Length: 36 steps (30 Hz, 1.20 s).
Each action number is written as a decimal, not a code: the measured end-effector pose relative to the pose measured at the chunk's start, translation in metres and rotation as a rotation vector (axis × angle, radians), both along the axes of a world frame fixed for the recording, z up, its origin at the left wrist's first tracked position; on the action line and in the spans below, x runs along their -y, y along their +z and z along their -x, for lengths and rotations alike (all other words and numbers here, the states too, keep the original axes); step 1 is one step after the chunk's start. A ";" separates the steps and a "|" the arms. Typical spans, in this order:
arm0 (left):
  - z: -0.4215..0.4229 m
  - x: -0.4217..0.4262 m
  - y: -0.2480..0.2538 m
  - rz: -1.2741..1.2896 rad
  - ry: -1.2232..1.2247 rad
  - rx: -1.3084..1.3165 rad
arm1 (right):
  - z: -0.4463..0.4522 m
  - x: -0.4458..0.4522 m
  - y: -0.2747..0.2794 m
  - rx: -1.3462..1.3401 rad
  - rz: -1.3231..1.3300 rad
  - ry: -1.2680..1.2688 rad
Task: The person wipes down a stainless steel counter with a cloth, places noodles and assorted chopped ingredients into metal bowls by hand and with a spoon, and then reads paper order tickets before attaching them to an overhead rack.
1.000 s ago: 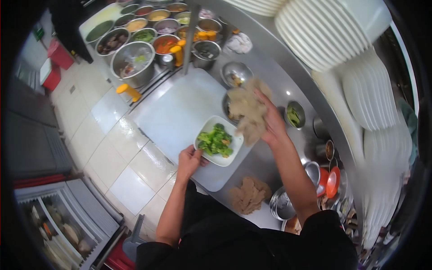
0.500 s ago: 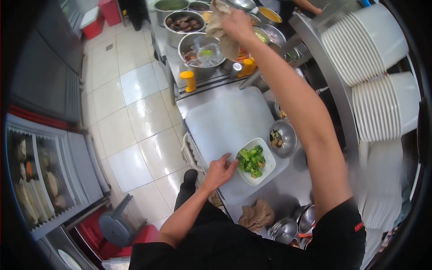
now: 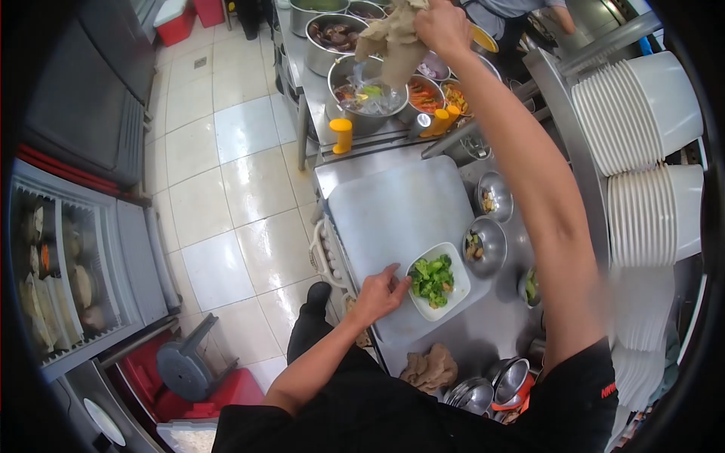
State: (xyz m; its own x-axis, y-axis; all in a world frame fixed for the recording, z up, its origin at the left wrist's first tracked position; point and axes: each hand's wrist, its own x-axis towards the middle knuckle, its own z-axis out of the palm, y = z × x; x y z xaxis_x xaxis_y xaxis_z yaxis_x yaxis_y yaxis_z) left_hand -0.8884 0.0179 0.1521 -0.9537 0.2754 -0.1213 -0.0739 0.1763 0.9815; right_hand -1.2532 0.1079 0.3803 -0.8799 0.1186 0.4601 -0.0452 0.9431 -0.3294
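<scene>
From where I'm standing, the left hand (image 3: 375, 300) is reaching in low over the pale board (image 3: 393, 204), its fingers open and loosely spread. The foremost fingertips are lying right at the near side of the white dish (image 3: 458, 300), probably to steady it, though I cannot tell how firmly they are pressing. The broccoli (image 3: 432, 281) is sitting inside, just beyond those fingers, and the dish's raised sides are presumably keeping the florets together

The right hand (image 3: 444, 29) is stretching far forward, its fingers closing around a bunched brown cloth (image 3: 394, 49). They seem to be gripping one end and letting the rest fall freely, so the folds are dangling below and beside them. Under the cloth, the big steel pot (image 3: 368, 124) is holding a clear plastic bag; I cannot tell whether the two are touching

Past the left fingers, beyond the dish, a steel bowl (image 3: 495, 245) is standing close by, perhaps for easy reach. Behind those fingers, toward the person's body, a second brown cloth (image 3: 428, 368) is lying crumpled on the counter (image 3: 483, 332)
</scene>
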 end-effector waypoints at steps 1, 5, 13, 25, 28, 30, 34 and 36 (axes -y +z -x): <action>-0.001 0.000 0.000 -0.002 -0.002 -0.004 | 0.009 -0.008 -0.003 -0.002 -0.036 0.034; 0.001 0.003 0.005 0.050 -0.024 -0.023 | 0.002 -0.021 0.006 -0.091 -0.034 0.062; -0.002 0.002 0.000 -0.054 0.009 0.039 | 0.073 -0.087 -0.038 0.180 0.786 0.467; -0.003 -0.005 -0.004 -0.195 -0.030 0.146 | -0.140 -0.042 -0.033 0.141 2.240 0.374; -0.004 -0.003 0.000 -0.273 -0.072 0.228 | -0.264 -0.045 -0.036 0.044 2.356 0.069; -0.003 -0.004 0.004 -0.300 -0.074 0.281 | -0.332 -0.074 -0.056 0.118 2.411 0.054; -0.003 -0.005 0.001 -0.304 -0.083 0.261 | -0.451 -0.145 -0.084 -0.229 2.214 -0.180; -0.004 -0.006 0.002 -0.303 -0.085 0.247 | -0.490 -0.171 -0.089 -0.363 1.918 -0.525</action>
State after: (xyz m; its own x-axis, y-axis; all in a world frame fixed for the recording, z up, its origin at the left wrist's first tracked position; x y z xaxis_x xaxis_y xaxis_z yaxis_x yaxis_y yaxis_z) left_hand -0.8841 0.0240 0.1543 -0.8781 0.4110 -0.2451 -0.3119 -0.1029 0.9445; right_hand -0.7636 0.2789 0.2913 -0.5180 0.7370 -0.4342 -0.2188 -0.6049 -0.7657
